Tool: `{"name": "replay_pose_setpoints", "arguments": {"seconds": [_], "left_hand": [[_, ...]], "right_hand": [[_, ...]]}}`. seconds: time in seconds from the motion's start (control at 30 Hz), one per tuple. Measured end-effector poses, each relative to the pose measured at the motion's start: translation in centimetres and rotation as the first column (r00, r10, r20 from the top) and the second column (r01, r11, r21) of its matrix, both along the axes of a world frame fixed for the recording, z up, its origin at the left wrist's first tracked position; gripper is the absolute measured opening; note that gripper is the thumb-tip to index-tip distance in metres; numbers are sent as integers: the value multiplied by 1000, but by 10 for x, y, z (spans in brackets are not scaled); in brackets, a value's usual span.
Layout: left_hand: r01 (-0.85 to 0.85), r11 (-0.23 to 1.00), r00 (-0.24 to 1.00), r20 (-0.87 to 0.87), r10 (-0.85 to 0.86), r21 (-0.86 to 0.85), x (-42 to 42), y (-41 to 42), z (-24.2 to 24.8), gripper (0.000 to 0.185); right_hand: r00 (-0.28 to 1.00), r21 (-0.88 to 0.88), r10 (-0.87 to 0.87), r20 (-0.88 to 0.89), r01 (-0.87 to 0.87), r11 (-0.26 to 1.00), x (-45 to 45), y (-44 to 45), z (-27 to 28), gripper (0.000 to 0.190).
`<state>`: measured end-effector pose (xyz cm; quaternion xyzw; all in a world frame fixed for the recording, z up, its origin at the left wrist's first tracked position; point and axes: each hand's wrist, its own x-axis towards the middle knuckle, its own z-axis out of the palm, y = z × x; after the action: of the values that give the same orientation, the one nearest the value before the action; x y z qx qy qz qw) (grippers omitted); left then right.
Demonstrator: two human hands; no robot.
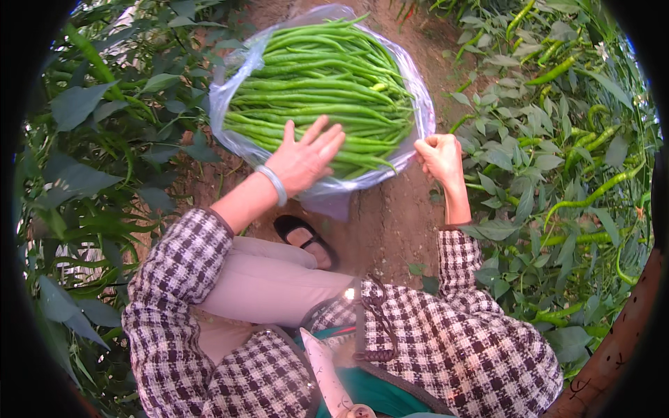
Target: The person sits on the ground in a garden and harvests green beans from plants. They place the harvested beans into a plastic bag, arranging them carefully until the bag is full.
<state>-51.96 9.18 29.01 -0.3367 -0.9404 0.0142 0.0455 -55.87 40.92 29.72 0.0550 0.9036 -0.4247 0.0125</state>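
Note:
A clear plastic bag [226, 133] stands wide-mouthed on the soil before me, filled with long green chili peppers [319, 86]. Most of the peppers lie side by side, roughly crosswise. My left hand [303, 159], a pale bangle at its wrist, is spread palm down over the near left part of the pile. It is slightly blurred, and whether it presses on the peppers I cannot tell. At the bag's right rim, my right hand [440, 157] pinches the plastic edge between curled fingers.
Leafy pepper plants [543, 136] with hanging green peppers line the right side. More pepper plants [89, 172] crowd the left. Between them runs a strip of bare soil [389, 230]. My black shoe [306, 241] rests just below the bag.

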Motion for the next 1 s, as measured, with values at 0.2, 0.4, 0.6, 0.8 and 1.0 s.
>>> {"name": "replay_pose_setpoints", "arguments": {"seconds": [0.2,0.4,0.6,0.8,1.0], "left_hand": [[-41,982,986,166,10,184,5,-15,16,83],[-28,853,890,-376,259,521,-21,-50,48,79],[-723,543,555,-108,825,427,-55,-102,69,49],[-562,-169,676,567,471,810,-74,-132,83,23],[-416,-372,817,520,248,830,-59,-110,111,18]], "right_hand": [[946,390,143,-292,-19,920,16,-37,41,36],[532,453,498,-685,-224,863,-74,-129,70,63],[527,752,761,-378,-304,585,-211,-232,37,66],[722,672,689,-57,-482,562,-265,-247,7,77],[754,618,642,-139,-440,651,-219,-240,-4,79]]}}
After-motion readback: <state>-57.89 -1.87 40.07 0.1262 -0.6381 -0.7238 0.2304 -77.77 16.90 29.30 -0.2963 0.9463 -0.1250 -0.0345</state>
